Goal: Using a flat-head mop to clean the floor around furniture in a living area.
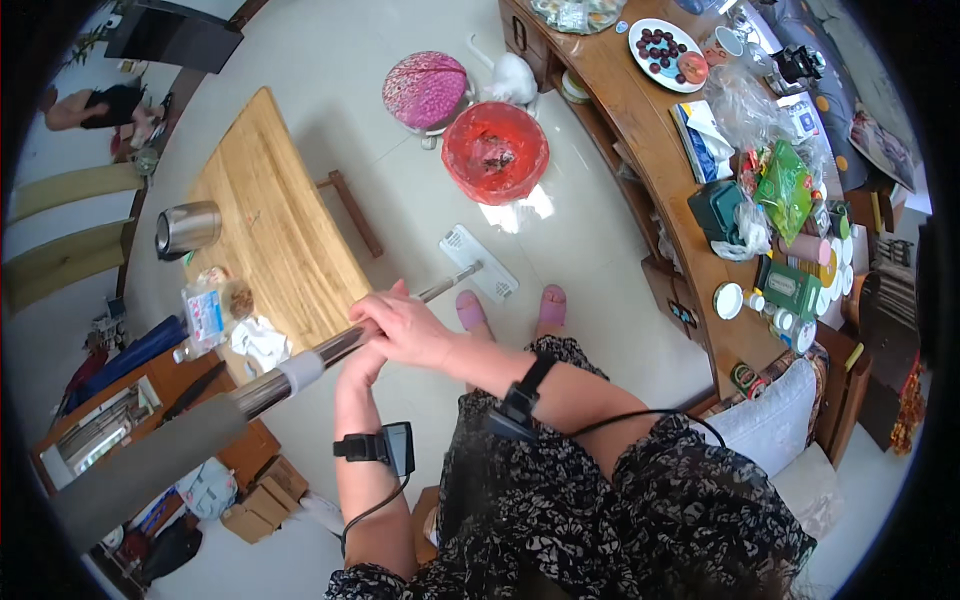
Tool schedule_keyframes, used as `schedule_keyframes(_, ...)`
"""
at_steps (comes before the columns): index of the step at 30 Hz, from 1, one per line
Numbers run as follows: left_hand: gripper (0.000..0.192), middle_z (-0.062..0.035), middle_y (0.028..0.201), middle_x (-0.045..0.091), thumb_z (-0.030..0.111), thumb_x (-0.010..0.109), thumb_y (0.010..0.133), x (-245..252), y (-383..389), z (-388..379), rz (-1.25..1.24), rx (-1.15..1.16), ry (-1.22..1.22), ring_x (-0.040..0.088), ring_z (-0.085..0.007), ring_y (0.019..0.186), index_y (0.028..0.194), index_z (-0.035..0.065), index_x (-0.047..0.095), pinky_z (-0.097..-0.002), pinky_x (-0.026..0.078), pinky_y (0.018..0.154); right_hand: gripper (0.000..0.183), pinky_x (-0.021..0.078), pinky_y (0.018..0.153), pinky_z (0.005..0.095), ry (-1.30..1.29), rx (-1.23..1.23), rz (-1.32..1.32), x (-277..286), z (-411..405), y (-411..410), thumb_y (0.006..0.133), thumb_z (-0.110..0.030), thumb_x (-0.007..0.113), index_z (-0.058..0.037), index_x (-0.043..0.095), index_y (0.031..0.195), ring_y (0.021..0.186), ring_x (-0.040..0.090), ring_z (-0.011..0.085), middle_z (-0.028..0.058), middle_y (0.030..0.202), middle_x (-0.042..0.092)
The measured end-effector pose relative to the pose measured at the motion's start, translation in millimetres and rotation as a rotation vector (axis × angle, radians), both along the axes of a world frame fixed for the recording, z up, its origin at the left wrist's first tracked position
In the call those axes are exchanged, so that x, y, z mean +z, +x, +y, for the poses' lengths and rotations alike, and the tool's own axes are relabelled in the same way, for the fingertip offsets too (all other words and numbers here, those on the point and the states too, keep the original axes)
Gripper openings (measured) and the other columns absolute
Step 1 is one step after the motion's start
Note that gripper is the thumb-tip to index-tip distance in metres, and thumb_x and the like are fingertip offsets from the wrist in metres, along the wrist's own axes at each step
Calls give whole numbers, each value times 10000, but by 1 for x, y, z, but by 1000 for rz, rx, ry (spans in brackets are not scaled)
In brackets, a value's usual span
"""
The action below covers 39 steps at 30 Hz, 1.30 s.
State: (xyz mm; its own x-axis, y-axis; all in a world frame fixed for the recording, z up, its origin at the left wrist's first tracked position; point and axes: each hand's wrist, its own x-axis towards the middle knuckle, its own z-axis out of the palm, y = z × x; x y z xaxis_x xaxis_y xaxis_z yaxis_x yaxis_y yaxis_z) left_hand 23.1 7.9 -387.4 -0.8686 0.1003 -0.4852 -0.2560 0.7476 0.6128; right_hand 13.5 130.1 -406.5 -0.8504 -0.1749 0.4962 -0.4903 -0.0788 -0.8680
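Observation:
Both hands grip the metal pole [336,346] of a flat mop, which slants from lower left toward the floor. My right hand [409,328] wraps over the pole, and my left hand [365,364] holds it just behind, partly hidden by the right. A grey foam sleeve [150,469] covers the pole's near end at the left. The flat white mop head [480,262] rests on the pale tiled floor, just ahead of my feet in pink slippers [553,300].
A wooden table [277,202] stands left, bearing a metal kettle [191,226]. Ahead are a red-lined bin [459,161], a pink round-topped stool [424,90] and a white cat [514,77]. A cluttered wooden sideboard [600,79] curves along the right. Another person [94,109] is far left.

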Motion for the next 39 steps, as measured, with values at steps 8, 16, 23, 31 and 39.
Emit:
schedule_keyframes(8, 692, -225, 1318, 374, 122, 520, 737, 271, 157, -22, 693, 88, 571, 312, -308, 1271, 1350, -32, 237, -445, 187, 1059, 153, 447, 600, 434, 123, 150, 26, 81, -40, 84, 743, -63, 549, -80, 477, 877, 702, 569, 347, 141, 720, 569)
schedule_keyframes(16, 364, -45, 848, 499, 218, 672, 682, 327, 236, -87, 975, -145, 1109, 500, -144, 785, 949, 105, 452, -347, 419, 776, 188, 442, 688, 418, 261, 232, 113, 60, -65, 109, 716, -13, 553, -75, 511, 889, 826, 564, 305, 103, 804, 580)
schedule_keyframes(23, 121, -97, 637, 616, -53, 692, 670, 308, 320, -209, 931, -474, 1322, 586, -166, 511, 714, 24, 610, -346, 566, 531, 238, 425, 724, 397, 304, 29, -27, 25, -178, 205, 621, 41, 576, -54, 525, 833, 831, 532, 314, 104, 807, 552)
schedule_keyframes(31, 99, -95, 665, 639, 33, 689, 716, 327, 491, -510, 787, -829, 1302, 627, -170, 565, 807, 63, 664, -307, 581, 606, 137, 442, 618, 416, 327, 59, -31, 29, -476, 416, 606, -53, 614, -75, 521, 705, 685, 543, 329, 100, 673, 543)
schedule_keyframes(39, 140, -30, 496, 499, -2, 603, 772, 285, 614, -654, 1234, -115, 1426, 484, -94, 427, 658, 48, 539, -191, 444, 405, 127, 457, 644, 426, 717, 339, -90, 46, -591, 467, 662, -110, 574, -103, 568, 789, 741, 583, 322, 112, 741, 608)
